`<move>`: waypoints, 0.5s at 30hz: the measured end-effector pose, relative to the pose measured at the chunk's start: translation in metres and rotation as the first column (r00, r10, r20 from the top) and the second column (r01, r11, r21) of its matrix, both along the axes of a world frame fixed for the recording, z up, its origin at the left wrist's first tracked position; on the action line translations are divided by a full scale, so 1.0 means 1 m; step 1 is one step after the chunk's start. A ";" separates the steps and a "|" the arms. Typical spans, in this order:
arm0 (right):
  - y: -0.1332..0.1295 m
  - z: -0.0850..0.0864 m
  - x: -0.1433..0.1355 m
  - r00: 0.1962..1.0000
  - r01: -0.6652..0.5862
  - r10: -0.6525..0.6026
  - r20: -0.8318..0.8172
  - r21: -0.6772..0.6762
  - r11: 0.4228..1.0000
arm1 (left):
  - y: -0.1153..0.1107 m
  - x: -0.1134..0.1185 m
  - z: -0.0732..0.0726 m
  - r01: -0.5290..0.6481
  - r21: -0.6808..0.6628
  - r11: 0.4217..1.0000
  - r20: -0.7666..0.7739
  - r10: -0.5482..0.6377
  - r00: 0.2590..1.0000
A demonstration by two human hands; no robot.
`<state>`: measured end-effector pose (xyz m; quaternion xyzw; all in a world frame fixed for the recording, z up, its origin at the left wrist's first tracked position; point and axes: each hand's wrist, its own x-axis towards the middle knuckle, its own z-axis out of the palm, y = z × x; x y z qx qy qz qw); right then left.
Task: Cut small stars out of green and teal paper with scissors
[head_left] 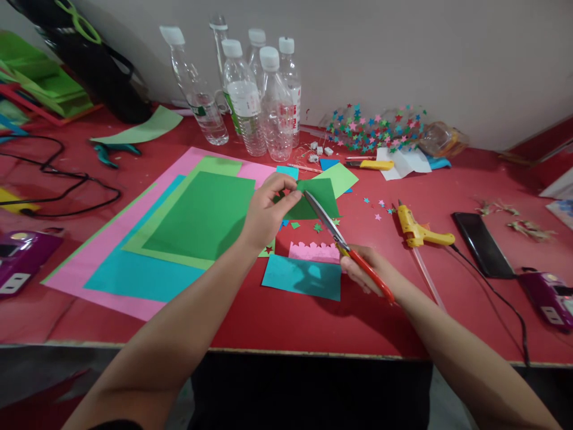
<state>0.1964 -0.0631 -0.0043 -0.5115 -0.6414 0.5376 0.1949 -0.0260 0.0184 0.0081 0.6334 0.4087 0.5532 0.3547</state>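
Note:
Between thumb and fingers, my left hand (267, 210) pinches the edge of a dark green paper piece (320, 194). My right hand (369, 269) is wrapped round the red handles of a pair of scissors (329, 224). The blades point up and left, with their tips at the green paper beside my left fingertips. Below the blades lie a pink paper strip (314, 252) with a star-cut edge and a blue paper rectangle (301, 277). Large sheets lie under and beside my left forearm, with a dark green sheet (201, 215) on top and a pink sheet (58, 278) underneath.
Several plastic bottles (244, 107) stand against the wall. Star-covered clear bottle (376, 128) lies at the back. A yellow utility knife (376, 165), a yellow glue gun (414, 227) with a cord and a black phone (482, 245) lie to the right. Pliers (110, 154) rest back left.

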 end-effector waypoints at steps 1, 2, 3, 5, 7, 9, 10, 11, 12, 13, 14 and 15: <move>0.000 0.000 0.000 1.000 -0.007 0.007 0.000 -0.003 1.000 | 0.000 0.000 0.000 0.000 0.004 1.000 0.003 0.000 1.000; 0.000 0.001 0.001 1.000 -0.011 0.011 -0.002 -0.007 1.000 | 0.000 0.000 0.000 -0.001 0.006 1.000 0.007 0.001 1.000; 0.000 0.001 0.001 1.000 -0.013 0.013 -0.003 -0.011 1.000 | 0.000 0.000 0.000 -0.005 0.008 1.000 0.010 0.005 1.000; 0.001 0.002 0.001 1.000 -0.018 0.018 -0.002 -0.015 1.000 | 0.000 0.000 0.000 -0.010 0.012 1.000 0.009 0.010 1.000; 0.001 0.003 0.000 1.000 -0.023 0.023 -0.003 -0.010 1.000 | 0.001 -0.001 0.001 -0.010 0.017 1.000 0.007 0.009 1.000; 0.001 0.003 0.000 1.000 -0.027 0.027 -0.012 -0.002 1.000 | 0.001 -0.002 0.001 -0.008 0.019 1.000 0.006 0.008 1.000; 0.000 0.004 0.000 1.000 -0.024 0.024 -0.017 0.001 1.000 | 0.001 -0.002 0.002 -0.008 0.017 1.000 0.005 0.007 1.000; 0.000 0.004 0.000 1.000 -0.018 0.018 -0.019 0.002 1.000 | 0.000 -0.002 0.002 -0.005 0.013 1.000 0.003 0.005 1.000; 0.000 0.004 0.000 1.000 -0.014 0.014 -0.017 0.001 1.000 | 0.000 -0.002 0.002 0.000 0.008 1.000 0.000 0.000 1.000; 0.000 0.004 0.000 1.000 -0.012 0.012 -0.013 -0.003 1.000 | -0.001 -0.001 0.002 0.010 0.004 1.000 -0.005 -0.010 1.000; 0.001 0.005 -0.001 1.000 -0.009 0.009 -0.010 -0.007 1.000 | -0.001 -0.001 0.002 0.023 0.000 1.000 -0.009 -0.023 1.000; 0.001 0.005 -0.001 1.000 -0.005 0.005 -0.009 -0.012 1.000 | -0.002 0.000 0.002 0.038 -0.003 0.999 -0.014 -0.038 0.999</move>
